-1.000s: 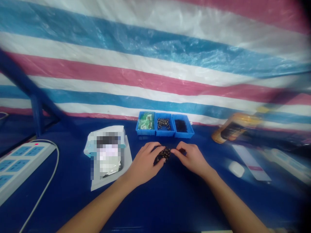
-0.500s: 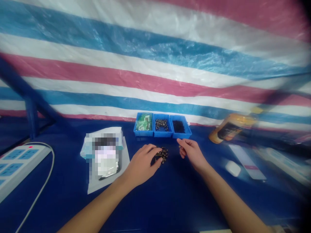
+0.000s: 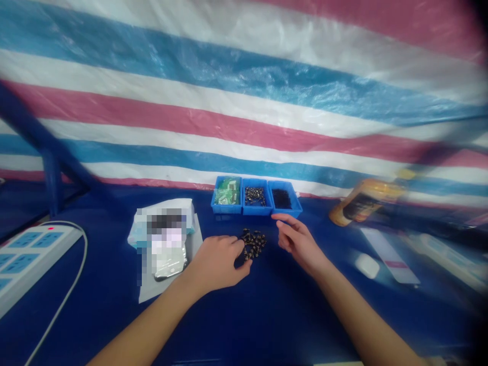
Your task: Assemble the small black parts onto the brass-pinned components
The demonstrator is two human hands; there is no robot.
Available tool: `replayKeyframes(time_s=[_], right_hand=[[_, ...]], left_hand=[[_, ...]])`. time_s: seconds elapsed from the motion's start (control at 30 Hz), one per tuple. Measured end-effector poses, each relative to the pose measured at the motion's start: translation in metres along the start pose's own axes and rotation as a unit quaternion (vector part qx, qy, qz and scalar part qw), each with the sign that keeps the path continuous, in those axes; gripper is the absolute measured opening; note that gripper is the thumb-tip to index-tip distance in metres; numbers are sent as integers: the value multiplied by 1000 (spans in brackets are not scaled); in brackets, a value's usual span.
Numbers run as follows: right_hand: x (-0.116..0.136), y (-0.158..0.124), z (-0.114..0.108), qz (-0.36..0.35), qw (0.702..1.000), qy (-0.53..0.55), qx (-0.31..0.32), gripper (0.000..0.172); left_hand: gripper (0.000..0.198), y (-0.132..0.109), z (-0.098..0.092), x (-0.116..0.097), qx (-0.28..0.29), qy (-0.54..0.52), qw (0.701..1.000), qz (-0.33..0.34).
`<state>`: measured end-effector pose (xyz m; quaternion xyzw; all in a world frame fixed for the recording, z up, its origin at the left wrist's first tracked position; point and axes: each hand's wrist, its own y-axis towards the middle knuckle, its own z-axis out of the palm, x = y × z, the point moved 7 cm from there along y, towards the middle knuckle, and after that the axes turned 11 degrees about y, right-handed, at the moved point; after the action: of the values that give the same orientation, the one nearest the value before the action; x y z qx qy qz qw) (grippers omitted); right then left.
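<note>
Small dark and brassy screw-like metal pieces [image 3: 254, 245] lie in a loose pile in the middle of the blue table. My left hand [image 3: 221, 260] rests at the pile's left side, its thumb and fingers apart and curved around the near edge. Right of the pile, my right hand [image 3: 299, 241] is raised near the front of a blue bin of black bits [image 3: 281, 199]. Its index finger is stretched out and the other fingers are curled; nothing shows between the fingertips. Beside that bin stands another blue bin [image 3: 257, 211] with similar metal pieces.
A third blue bin [image 3: 227, 209] holds green-and-white packets. To the left are a partly blurred-out package [image 3: 171, 264] and a white power strip [image 3: 63, 241] with a cable. At right lie a bottle [image 3: 362, 201], a white rounded case [image 3: 367, 265] and a flat pale box [image 3: 389, 254].
My left hand has drawn slightly left, uncovering more of the pile. My right index finger has stretched out, and the small piece seen at my right fingers no longer shows.
</note>
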<state>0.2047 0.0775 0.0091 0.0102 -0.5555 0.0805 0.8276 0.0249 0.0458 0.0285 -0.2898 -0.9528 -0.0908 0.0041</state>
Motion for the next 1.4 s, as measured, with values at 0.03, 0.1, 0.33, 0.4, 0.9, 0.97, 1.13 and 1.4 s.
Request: replayKeyframes(time_s=[0.03, 0.1, 0.33, 0.4, 0.9, 0.97, 1.13, 1.4], right_hand=[[-3, 2, -3, 5, 1000, -19, -6, 33], [-8, 4, -6, 11, 999, -50, -9, 31], [-10, 5, 0, 14, 995, -97, 17, 28], [-10, 4, 2, 14, 994, -103, 23, 29], [-18, 1, 12, 7, 986, -158, 61, 31], [-16, -1, 13, 3, 985, -158, 65, 29], [-12, -11, 30, 12, 971, -184, 149, 30], [-7, -26, 50, -42, 924, -312, 215, 42]], left_hand=[[30, -1, 1, 1, 5, 8, 1000, 1], [31, -2, 3, 1, 14, 20, 1000, 0], [27, -2, 18, -3, 51, 15, 998, 19], [24, -2, 18, -5, 53, 12, 998, 27], [17, 1, 14, -9, -1, -15, 999, 41], [16, 1, 12, -8, -1, -32, 999, 33], [20, 2, 1, -4, -35, -96, 995, 10], [23, -2, -13, -6, -147, -154, 977, 30]])
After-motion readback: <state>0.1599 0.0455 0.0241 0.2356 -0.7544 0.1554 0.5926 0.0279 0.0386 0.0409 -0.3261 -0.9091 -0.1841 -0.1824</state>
